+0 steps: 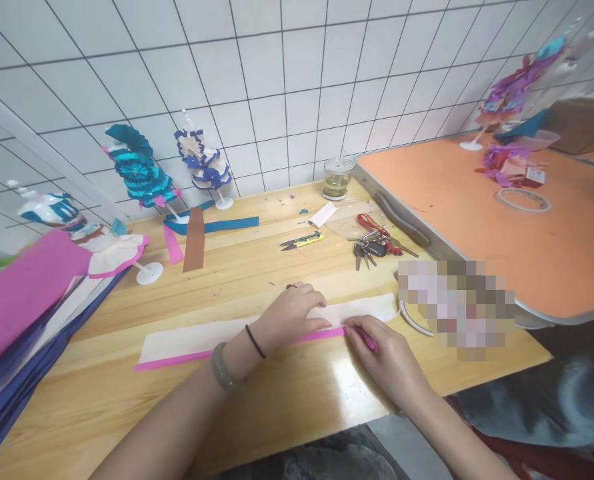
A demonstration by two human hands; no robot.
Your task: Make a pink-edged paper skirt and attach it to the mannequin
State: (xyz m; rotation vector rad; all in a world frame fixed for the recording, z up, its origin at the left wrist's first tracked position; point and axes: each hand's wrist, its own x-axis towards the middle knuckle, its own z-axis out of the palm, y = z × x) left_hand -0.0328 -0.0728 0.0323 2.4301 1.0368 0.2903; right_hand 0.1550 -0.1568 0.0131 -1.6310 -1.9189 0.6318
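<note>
A long white crepe-paper strip (177, 342) lies across the wooden table, with a narrow pink paper strip (321, 335) along its near edge. My left hand (293, 313) rests on the white strip near its middle, thumb and fingers apart, holding nothing. Just to its right, my right hand (383, 348) pinches the loose part of the pink strip between thumb and fingers at the white strip's near edge. Part of the pink edge is hidden behind my left wrist. Beyond my hands lie thread snips (303, 241) with a yellow and green handle.
Keys (369, 250) and a lidded glass cup (337, 179) sit towards the back right. A tape roll (414, 319) lies by the strip's right end. Dress-like paper decorations (141, 167) stand at the left, near folded pink paper (31, 293). An orange table (477, 220) adjoins on the right.
</note>
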